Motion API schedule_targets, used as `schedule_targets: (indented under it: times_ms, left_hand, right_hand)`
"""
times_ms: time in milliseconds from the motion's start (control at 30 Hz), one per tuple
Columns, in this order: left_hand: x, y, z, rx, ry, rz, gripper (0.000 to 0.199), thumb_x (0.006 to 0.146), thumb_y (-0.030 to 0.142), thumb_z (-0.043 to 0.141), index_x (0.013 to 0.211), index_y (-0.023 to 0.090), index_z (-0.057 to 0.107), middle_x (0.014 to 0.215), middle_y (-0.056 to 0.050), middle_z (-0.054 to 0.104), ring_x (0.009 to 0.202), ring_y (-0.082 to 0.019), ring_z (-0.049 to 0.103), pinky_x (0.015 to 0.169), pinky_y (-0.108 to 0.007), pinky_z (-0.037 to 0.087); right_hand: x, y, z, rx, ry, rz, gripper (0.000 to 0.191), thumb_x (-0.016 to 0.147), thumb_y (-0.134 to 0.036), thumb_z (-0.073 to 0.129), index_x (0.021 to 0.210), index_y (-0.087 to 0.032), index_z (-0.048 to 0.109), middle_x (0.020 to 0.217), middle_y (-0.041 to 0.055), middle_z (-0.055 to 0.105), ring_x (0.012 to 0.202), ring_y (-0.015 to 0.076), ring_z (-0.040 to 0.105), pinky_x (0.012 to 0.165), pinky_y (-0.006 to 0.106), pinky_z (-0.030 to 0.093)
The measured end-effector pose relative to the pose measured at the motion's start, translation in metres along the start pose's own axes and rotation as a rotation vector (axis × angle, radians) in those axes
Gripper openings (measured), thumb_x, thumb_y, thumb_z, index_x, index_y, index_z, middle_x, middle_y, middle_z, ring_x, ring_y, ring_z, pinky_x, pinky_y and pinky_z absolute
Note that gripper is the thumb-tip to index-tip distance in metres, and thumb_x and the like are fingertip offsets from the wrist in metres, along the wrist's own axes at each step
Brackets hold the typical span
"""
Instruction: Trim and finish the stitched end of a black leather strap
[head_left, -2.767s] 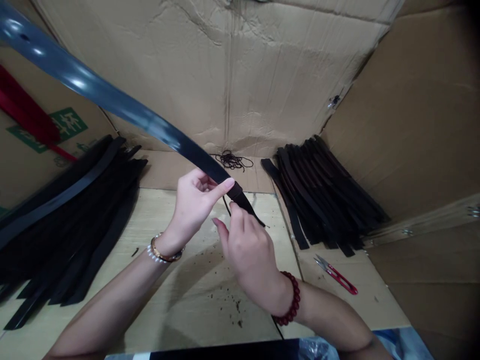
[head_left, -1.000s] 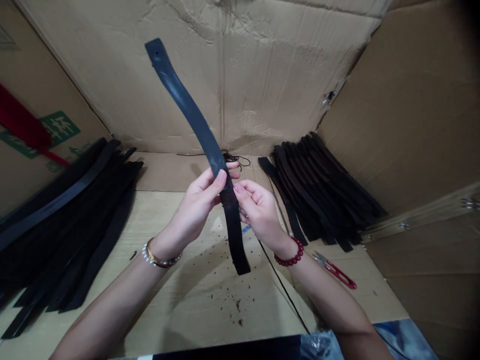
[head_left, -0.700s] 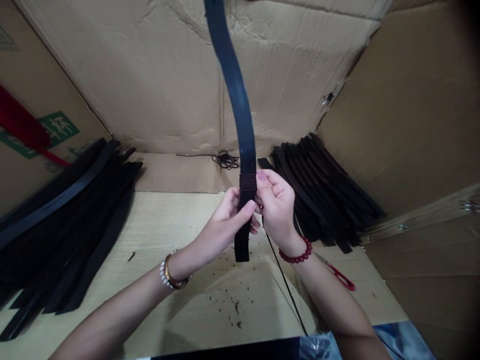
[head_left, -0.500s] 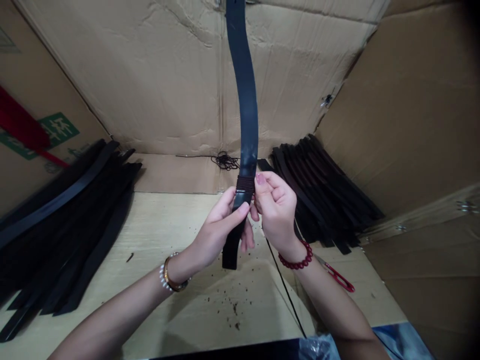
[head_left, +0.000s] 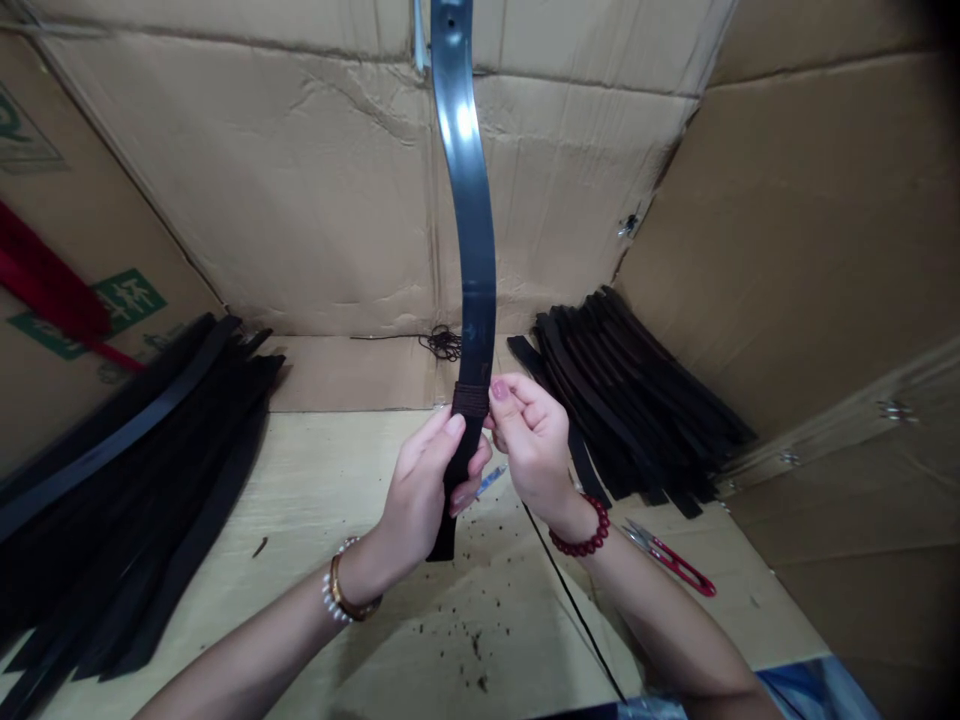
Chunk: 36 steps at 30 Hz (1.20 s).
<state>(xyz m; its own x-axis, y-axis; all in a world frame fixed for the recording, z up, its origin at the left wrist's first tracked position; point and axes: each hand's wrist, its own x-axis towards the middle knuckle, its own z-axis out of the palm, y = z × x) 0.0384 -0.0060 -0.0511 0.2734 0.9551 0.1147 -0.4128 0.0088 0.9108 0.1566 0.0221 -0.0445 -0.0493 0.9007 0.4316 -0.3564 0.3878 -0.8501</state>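
Observation:
A long dark leather strap (head_left: 469, 200) stands nearly upright, its top end running out of view and its lower end hanging below my hands. My left hand (head_left: 427, 475) grips the strap's lower part, just under a band of brown cord wrapped around it (head_left: 470, 400). Beside that band, the fingertips of my right hand (head_left: 529, 440) are pinched together. A thin black cord (head_left: 574, 600) runs from beneath my right hand down across the board. Its held end is hidden by my fingers.
A heap of black straps (head_left: 135, 480) lies left of my arms, and a stack of dark brown straps (head_left: 622, 400) lies to the right. Red-handled thread snips (head_left: 667, 560) rest on the board at right. A small coil of black cord (head_left: 442, 343) lies at the back. Cardboard walls surround the board.
The strap has swung from a slant to nearly upright. Both hands have moved to the wrapped band, and the band now sits lower in view.

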Motion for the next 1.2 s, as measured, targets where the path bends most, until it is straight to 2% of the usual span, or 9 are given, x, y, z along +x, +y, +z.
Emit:
schedule_targets:
  times_ms: [200,267,333,467,567,767,933,1200]
  left_hand:
    - [-0.002,0.0,-0.005,0.009,-0.052,-0.054,0.029,0.097,0.049,0.053,0.098,0.02,0.048,0.065,0.007,0.042,0.042,-0.002,0.03,0.036,-0.012,0.023]
    - [0.0,0.005,-0.007,-0.003,-0.084,-0.082,0.029,0.097,0.049,0.053,0.097,0.02,0.049,0.065,0.007,0.043,0.041,-0.003,0.03,0.035,-0.013,0.024]
    - [0.003,0.012,-0.01,-0.031,-0.142,-0.128,0.037,0.095,0.056,0.051,0.094,0.019,0.051,0.065,0.005,0.045,0.041,-0.004,0.032,0.036,-0.014,0.028]
    - [0.008,0.023,-0.019,-0.103,-0.2,-0.367,0.072,0.084,0.084,0.035,0.078,0.016,0.056,0.054,0.005,0.036,0.038,-0.005,0.031,0.035,-0.016,0.028]
    - [0.011,0.022,-0.021,-0.15,-0.162,-0.463,0.073,0.085,0.083,0.034,0.063,0.016,0.052,0.048,0.007,0.025,0.036,-0.005,0.026,0.034,-0.016,0.024]
    - [0.013,0.015,-0.014,-0.201,-0.056,-0.502,0.068,0.094,0.071,0.028,0.059,0.016,0.046,0.049,0.007,0.02,0.035,-0.004,0.016,0.032,-0.015,0.016]
    - [0.01,0.013,-0.012,-0.153,0.0,-0.482,0.066,0.096,0.068,0.025,0.062,0.016,0.048,0.051,0.008,0.021,0.036,-0.004,0.017,0.032,-0.014,0.018]
    - [0.006,0.015,-0.012,-0.072,0.007,-0.455,0.065,0.088,0.075,0.04,0.061,0.016,0.048,0.05,0.008,0.022,0.036,-0.003,0.02,0.032,-0.013,0.018]
  right_hand:
    - [0.001,0.001,-0.002,-0.077,0.008,-0.064,0.021,0.094,-0.033,0.061,0.082,-0.017,0.064,0.064,-0.0015,0.061,0.055,0.0078,0.056,0.056,0.021,0.05]
    - [0.001,0.001,-0.002,-0.092,0.014,-0.069,0.02,0.094,-0.032,0.061,0.082,-0.016,0.064,0.068,0.0002,0.064,0.059,0.008,0.059,0.057,0.02,0.051]
    - [0.001,0.001,-0.002,-0.107,0.019,-0.068,0.021,0.094,-0.031,0.06,0.081,-0.016,0.064,0.067,-0.0003,0.063,0.058,0.0071,0.058,0.055,0.019,0.049]
    - [-0.002,0.0,0.002,-0.163,-0.008,-0.062,0.023,0.095,-0.03,0.059,0.076,-0.016,0.06,0.055,-0.0042,0.058,0.048,0.0063,0.055,0.048,0.017,0.045]
    - [-0.005,0.003,0.004,-0.184,-0.043,-0.054,0.02,0.096,-0.029,0.058,0.081,-0.017,0.061,0.054,-0.0041,0.063,0.046,0.0077,0.06,0.047,0.018,0.047]
    - [-0.007,0.01,0.004,-0.142,-0.026,-0.008,0.021,0.096,-0.031,0.058,0.081,-0.017,0.061,0.053,-0.0044,0.063,0.044,0.0071,0.06,0.045,0.016,0.048]
    - [-0.009,0.011,0.007,-0.11,0.0,0.027,0.022,0.096,-0.033,0.058,0.08,-0.017,0.059,0.051,-0.005,0.062,0.042,0.0063,0.057,0.044,0.015,0.048]
    - [-0.016,0.018,0.009,-0.146,0.067,-0.037,0.024,0.096,-0.035,0.058,0.079,-0.018,0.057,0.049,-0.0053,0.06,0.039,0.007,0.055,0.039,0.016,0.044]
